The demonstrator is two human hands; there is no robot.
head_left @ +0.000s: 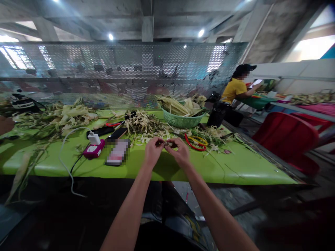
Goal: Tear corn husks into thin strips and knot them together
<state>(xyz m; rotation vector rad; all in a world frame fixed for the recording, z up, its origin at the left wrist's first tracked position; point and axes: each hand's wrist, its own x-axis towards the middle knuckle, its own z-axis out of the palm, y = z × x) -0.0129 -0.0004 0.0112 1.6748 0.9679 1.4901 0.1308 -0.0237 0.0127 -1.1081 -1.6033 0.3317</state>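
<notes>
The left hand (154, 150) and right hand (180, 152) meet over the near middle of the green table (225, 165), fingertips pinched closed on a small piece (165, 144), too tiny to identify; a loose pinch could let it drop, and the heap of pale dried plant pieces (142, 122) just beyond might swallow it; a sideways sweep rightward could catch the red-and-yellow handles (195, 149); on the left, a knee snagging the overhanging white cable (60, 153) could drag the magenta power socket (94, 150) nearer the edge.
</notes>
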